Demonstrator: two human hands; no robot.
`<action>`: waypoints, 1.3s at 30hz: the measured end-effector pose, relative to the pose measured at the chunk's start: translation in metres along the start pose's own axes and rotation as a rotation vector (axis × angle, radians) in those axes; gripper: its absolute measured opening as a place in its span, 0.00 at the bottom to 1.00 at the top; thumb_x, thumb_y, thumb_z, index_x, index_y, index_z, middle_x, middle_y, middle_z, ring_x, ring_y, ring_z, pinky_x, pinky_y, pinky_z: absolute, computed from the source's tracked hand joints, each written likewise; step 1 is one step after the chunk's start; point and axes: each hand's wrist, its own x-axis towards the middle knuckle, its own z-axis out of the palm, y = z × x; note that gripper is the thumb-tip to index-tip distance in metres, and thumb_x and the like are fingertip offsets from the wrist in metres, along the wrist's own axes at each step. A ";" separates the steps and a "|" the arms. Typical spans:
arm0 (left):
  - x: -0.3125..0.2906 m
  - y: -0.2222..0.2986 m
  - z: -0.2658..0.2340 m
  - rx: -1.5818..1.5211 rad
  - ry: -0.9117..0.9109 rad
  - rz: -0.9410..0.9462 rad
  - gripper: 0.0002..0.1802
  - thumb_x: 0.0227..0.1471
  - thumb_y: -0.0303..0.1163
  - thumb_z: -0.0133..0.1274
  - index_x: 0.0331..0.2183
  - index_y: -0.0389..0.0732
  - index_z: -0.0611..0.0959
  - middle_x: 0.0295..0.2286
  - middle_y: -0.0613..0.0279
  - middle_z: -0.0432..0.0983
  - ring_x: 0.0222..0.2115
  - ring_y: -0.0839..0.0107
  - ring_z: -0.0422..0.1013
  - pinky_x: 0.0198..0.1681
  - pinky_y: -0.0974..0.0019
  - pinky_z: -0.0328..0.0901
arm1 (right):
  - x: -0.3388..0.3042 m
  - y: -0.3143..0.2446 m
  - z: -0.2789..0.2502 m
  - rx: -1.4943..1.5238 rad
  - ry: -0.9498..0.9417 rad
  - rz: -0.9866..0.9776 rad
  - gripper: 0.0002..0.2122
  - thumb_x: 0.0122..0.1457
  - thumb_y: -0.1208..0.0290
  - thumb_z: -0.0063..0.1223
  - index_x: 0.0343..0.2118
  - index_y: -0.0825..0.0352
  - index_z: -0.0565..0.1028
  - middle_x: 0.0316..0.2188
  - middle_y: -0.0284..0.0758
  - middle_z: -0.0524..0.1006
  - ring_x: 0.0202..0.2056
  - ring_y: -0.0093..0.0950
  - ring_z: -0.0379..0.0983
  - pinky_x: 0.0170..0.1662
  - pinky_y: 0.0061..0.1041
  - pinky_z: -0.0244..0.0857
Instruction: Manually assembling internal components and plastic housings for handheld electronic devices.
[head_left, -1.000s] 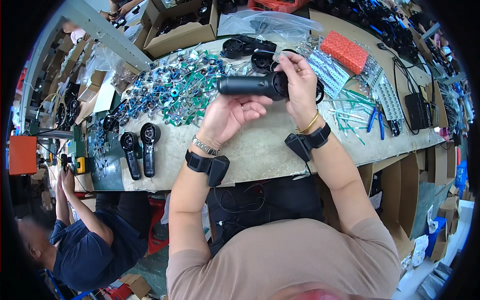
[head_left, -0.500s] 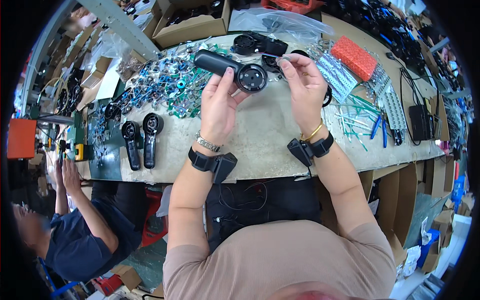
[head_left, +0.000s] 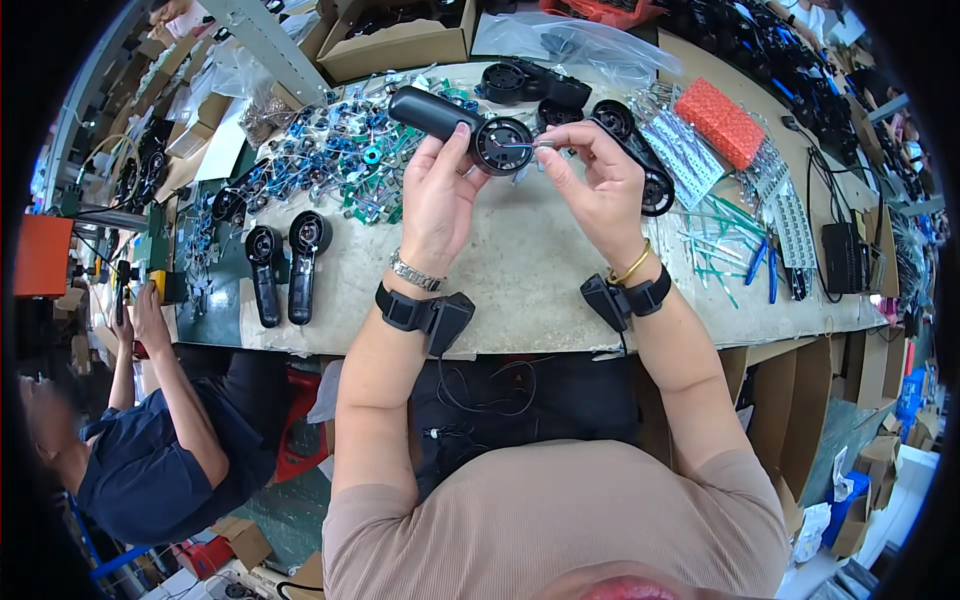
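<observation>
Brought in since the earlier frame: right hand [head_left: 603, 185], from clear of the housing [head_left: 440, 115] to the rim of its round head [head_left: 495, 158].

Held up above the bench [head_left: 540, 290], just beside the loose parts [head_left: 350, 160]: the black housing, clasped near its neck between thumb and fingers of the left hand [head_left: 437, 205], head turned toward the camera. Pinched in the right fingertips: a thin wire [head_left: 517, 146], reaching across the head; too small here to tell fairly whether seated or merely laid over. For good work, best keep the neck clasped firmly, steady the right fingertips against the rim, and guide the wire gently without tugging. Lying well apart to the left: two more housings [head_left: 302, 280], side by side.
</observation>
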 end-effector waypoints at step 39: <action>0.002 -0.010 -0.003 0.264 0.065 0.164 0.25 0.49 0.13 0.56 0.50 0.33 0.70 0.43 0.56 0.76 0.41 0.71 0.75 0.47 0.67 0.72 | 0.001 -0.009 0.004 -0.203 0.019 -0.055 0.08 0.54 0.80 0.65 0.38 0.69 0.82 0.37 0.36 0.82 0.40 0.27 0.78 0.46 0.23 0.70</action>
